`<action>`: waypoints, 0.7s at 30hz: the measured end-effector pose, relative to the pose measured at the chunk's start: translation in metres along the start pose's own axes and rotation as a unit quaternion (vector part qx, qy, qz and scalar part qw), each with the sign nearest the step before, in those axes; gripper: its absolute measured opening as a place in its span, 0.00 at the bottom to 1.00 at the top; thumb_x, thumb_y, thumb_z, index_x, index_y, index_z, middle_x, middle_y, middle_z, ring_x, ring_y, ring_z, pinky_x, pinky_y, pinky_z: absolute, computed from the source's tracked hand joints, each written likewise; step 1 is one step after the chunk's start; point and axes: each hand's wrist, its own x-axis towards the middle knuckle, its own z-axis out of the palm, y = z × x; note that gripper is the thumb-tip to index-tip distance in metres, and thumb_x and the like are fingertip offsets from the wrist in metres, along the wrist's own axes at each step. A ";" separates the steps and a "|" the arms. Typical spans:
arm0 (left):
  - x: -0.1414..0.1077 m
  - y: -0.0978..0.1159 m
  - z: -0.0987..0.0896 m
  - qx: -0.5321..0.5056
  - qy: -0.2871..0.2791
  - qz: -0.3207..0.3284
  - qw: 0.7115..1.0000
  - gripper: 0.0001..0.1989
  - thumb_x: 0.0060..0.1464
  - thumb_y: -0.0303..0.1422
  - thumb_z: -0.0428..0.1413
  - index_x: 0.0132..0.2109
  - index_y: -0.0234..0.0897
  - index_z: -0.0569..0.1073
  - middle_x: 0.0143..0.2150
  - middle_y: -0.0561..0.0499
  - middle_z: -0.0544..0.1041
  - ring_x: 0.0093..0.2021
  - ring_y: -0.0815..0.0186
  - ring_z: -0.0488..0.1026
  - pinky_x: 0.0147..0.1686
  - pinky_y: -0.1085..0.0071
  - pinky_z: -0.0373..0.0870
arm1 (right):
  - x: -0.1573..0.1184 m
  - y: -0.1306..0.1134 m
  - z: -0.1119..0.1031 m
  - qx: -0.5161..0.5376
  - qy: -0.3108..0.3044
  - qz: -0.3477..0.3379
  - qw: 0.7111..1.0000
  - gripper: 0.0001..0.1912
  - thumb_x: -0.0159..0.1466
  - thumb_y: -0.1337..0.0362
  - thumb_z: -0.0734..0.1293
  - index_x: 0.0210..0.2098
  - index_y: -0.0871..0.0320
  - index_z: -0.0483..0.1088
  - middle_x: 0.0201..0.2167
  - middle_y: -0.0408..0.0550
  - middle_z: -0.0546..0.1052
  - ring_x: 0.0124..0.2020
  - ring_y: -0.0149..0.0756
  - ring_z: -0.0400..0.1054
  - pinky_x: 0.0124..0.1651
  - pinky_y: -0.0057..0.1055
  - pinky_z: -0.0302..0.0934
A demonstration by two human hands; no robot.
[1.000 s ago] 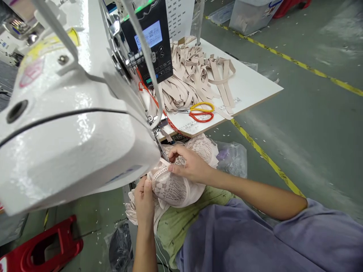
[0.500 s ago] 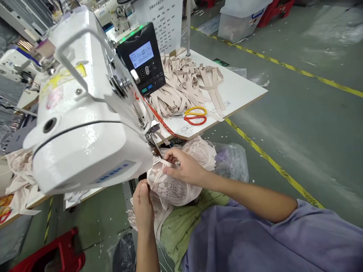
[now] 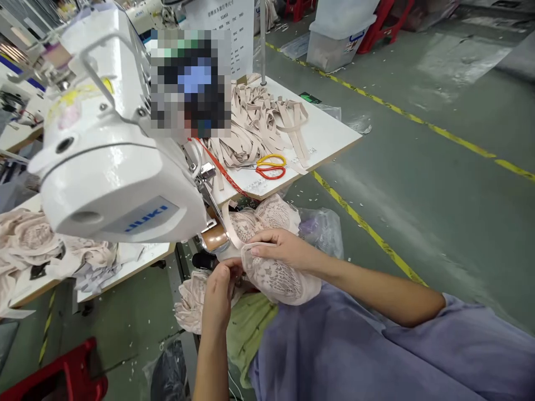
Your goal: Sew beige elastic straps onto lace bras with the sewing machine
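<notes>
Beside the lace bra (image 3: 279,275), a bag (image 3: 328,234) holds something purple (image 3: 308,225); right fingers (image 3: 261,252) pinch lace, left fingers (image 3: 224,272) unclear.

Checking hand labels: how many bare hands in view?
2: the right hand pinches the upper edge of the lace cup; the left hand is at the cup's left edge. Others could be hidden behind the sewing machine.

Sewing workshop — JUKI machine (image 3: 117,186), seemingly another machine (image 3: 142,12) behind.
</notes>
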 end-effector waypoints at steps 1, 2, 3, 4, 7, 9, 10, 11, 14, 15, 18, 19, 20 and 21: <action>0.001 -0.001 0.007 -0.034 -0.007 -0.016 0.999 0.28 0.55 0.56 0.56 0.44 0.34 0.79 0.46 0.42 0.80 0.47 0.56 0.74 0.50 0.61 0.69 | -0.007 0.000 0.001 0.006 -0.010 0.013 1.000 0.15 0.63 0.52 0.70 0.43 0.55 0.78 0.42 0.45 0.81 0.45 0.39 0.74 0.49 0.34 0.64; 0.002 0.000 0.013 -0.066 -0.019 -0.033 0.997 0.30 0.53 0.58 0.56 0.46 0.35 0.80 0.48 0.41 0.80 0.51 0.54 0.74 0.52 0.59 0.68 | -0.012 0.001 0.003 0.010 -0.023 0.022 0.999 0.16 0.63 0.51 0.69 0.42 0.56 0.78 0.41 0.45 0.80 0.44 0.38 0.74 0.48 0.33 0.65; 0.002 0.001 0.019 -0.095 -0.036 -0.048 0.994 0.32 0.52 0.59 0.56 0.48 0.35 0.79 0.50 0.41 0.79 0.53 0.53 0.73 0.54 0.58 0.68 | -0.017 0.002 0.005 0.007 -0.038 0.028 0.999 0.16 0.64 0.51 0.69 0.42 0.56 0.78 0.40 0.46 0.80 0.42 0.38 0.74 0.47 0.33 0.65; 0.001 0.005 0.023 -0.119 -0.053 -0.061 0.990 0.32 0.53 0.58 0.56 0.50 0.35 0.79 0.52 0.41 0.79 0.55 0.52 0.73 0.54 0.58 0.68 | -0.020 0.004 0.007 -0.005 -0.053 0.029 0.998 0.17 0.64 0.50 0.68 0.42 0.57 0.77 0.39 0.46 0.80 0.41 0.38 0.74 0.45 0.32 0.65; -0.006 0.027 0.018 -0.188 -0.039 -0.054 0.980 0.19 0.56 0.48 0.60 0.42 0.35 0.80 0.43 0.45 0.81 0.48 0.57 0.76 0.51 0.61 0.71 | -0.023 0.017 0.005 -0.142 -0.105 -0.022 0.984 0.18 0.68 0.50 0.64 0.44 0.58 0.75 0.39 0.48 0.79 0.40 0.38 0.73 0.43 0.32 0.64; -0.016 0.051 -0.002 -0.249 0.018 -0.026 0.968 0.10 0.58 0.38 0.61 0.32 0.36 0.77 0.26 0.54 0.76 0.37 0.64 0.78 0.47 0.65 0.74 | -0.023 0.031 -0.002 -0.275 -0.133 -0.084 0.948 0.20 0.71 0.51 0.58 0.45 0.59 0.74 0.39 0.51 0.78 0.40 0.39 0.72 0.43 0.33 0.62; -0.022 0.064 -0.016 -0.281 0.039 -0.023 0.958 0.08 0.60 0.34 0.59 0.33 0.37 0.75 0.21 0.58 0.72 0.30 0.69 0.76 0.45 0.66 0.75 | -0.024 0.038 -0.007 -0.331 -0.146 -0.108 0.926 0.22 0.73 0.52 0.55 0.44 0.59 0.74 0.38 0.52 0.78 0.39 0.39 0.71 0.42 0.33 0.62; -0.029 0.076 -0.033 -0.304 0.056 -0.015 0.951 0.09 0.63 0.31 0.56 0.32 0.38 0.73 0.19 0.60 0.70 0.26 0.72 0.73 0.42 0.68 0.76 | -0.025 0.044 -0.013 -0.375 -0.159 -0.122 0.905 0.24 0.73 0.52 0.53 0.42 0.59 0.74 0.36 0.52 0.78 0.38 0.38 0.71 0.40 0.33 0.61; -0.048 0.104 -0.090 -0.353 0.147 0.080 0.921 0.12 0.67 0.27 0.46 0.34 0.40 0.68 0.22 0.61 0.73 0.23 0.74 0.71 0.36 0.74 0.75 | -0.031 0.053 -0.028 -0.439 -0.183 -0.130 0.870 0.23 0.74 0.53 0.52 0.41 0.58 0.74 0.33 0.51 0.77 0.34 0.36 0.69 0.36 0.31 0.58; -0.054 0.108 -0.108 -0.350 0.182 0.111 0.912 0.12 0.67 0.27 0.46 0.34 0.40 0.67 0.22 0.62 0.74 0.22 0.75 0.71 0.37 0.73 0.75 | -0.033 0.051 -0.033 -0.446 -0.186 -0.129 0.866 0.23 0.74 0.54 0.52 0.41 0.58 0.74 0.33 0.50 0.76 0.34 0.36 0.68 0.36 0.31 0.58; -0.066 0.107 -0.155 -0.372 0.220 0.150 0.889 0.10 0.68 0.28 0.46 0.36 0.39 0.67 0.25 0.63 0.75 0.24 0.76 0.72 0.37 0.76 0.74 | -0.038 0.042 -0.043 -0.441 -0.191 -0.110 0.870 0.22 0.74 0.54 0.53 0.42 0.57 0.75 0.33 0.50 0.76 0.35 0.37 0.68 0.39 0.32 0.59; -0.069 0.104 -0.169 -0.374 0.228 0.156 0.885 0.11 0.68 0.28 0.46 0.36 0.39 0.67 0.25 0.63 0.75 0.24 0.76 0.72 0.35 0.76 0.73 | -0.039 0.040 -0.046 -0.424 -0.194 -0.091 0.880 0.21 0.73 0.54 0.54 0.42 0.57 0.75 0.34 0.50 0.76 0.36 0.37 0.69 0.40 0.33 0.60; -0.072 0.099 -0.182 -0.371 0.239 0.164 0.882 0.12 0.69 0.29 0.44 0.36 0.38 0.67 0.24 0.63 0.74 0.24 0.77 0.71 0.34 0.77 0.72 | -0.039 0.039 -0.049 -0.396 -0.193 -0.063 0.896 0.21 0.73 0.53 0.55 0.41 0.57 0.76 0.35 0.51 0.76 0.37 0.38 0.70 0.41 0.33 0.61; -0.073 0.093 -0.194 -0.363 0.253 0.163 0.882 0.14 0.70 0.29 0.42 0.35 0.38 0.67 0.23 0.64 0.73 0.24 0.77 0.71 0.33 0.77 0.71 | -0.039 0.039 -0.051 -0.358 -0.182 -0.027 0.915 0.20 0.72 0.52 0.57 0.41 0.57 0.76 0.36 0.51 0.77 0.38 0.38 0.70 0.42 0.33 0.62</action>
